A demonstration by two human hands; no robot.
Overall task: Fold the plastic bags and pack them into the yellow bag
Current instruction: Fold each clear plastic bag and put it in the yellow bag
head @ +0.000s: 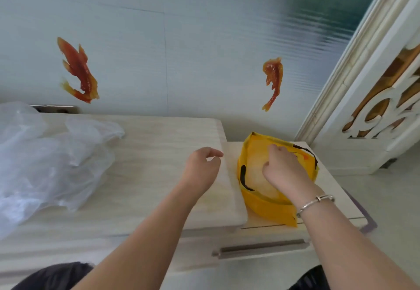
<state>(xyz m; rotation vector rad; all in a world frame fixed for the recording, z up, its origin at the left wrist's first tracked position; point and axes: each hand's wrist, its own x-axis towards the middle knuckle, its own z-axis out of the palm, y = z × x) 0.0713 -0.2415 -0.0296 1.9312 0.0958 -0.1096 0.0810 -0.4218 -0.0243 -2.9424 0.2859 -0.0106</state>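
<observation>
— What did the yellow bag (268,210) look like?

— Soft, bright yellow, with black strap handles at its rim. It stood open-mouthed on the lower cabinet (336,182), sagging a little, and pale folded plastic (256,176) lay inside it, just left of and under the right hand.

— And the right hand (281,167)?

— It reached down into the bag's mouth, knuckles up, fingers bent down against the plastic inside. Whether they pinched it or only pressed on it, I could not tell. A silver bracelet (316,203) sat on that wrist, just behind the bag's near rim.

— The left hand (202,167)?

— It hovered over the right edge of the higher wooden top (147,153), just left of the bag, fingers loosely curled and holding nothing.

— Where were the rest of the plastic bags (45,160)?

— Well to the left of the left hand, in a loose, crumpled heap on the same wooden top. They were thin, clear to milky, unfolded, one lobe lying toward the wall.

— Anything beyond the hands?

— Two orange fish decals (78,71) on the pale wall, and a white carved screen (386,107) to the right of the bag.
</observation>
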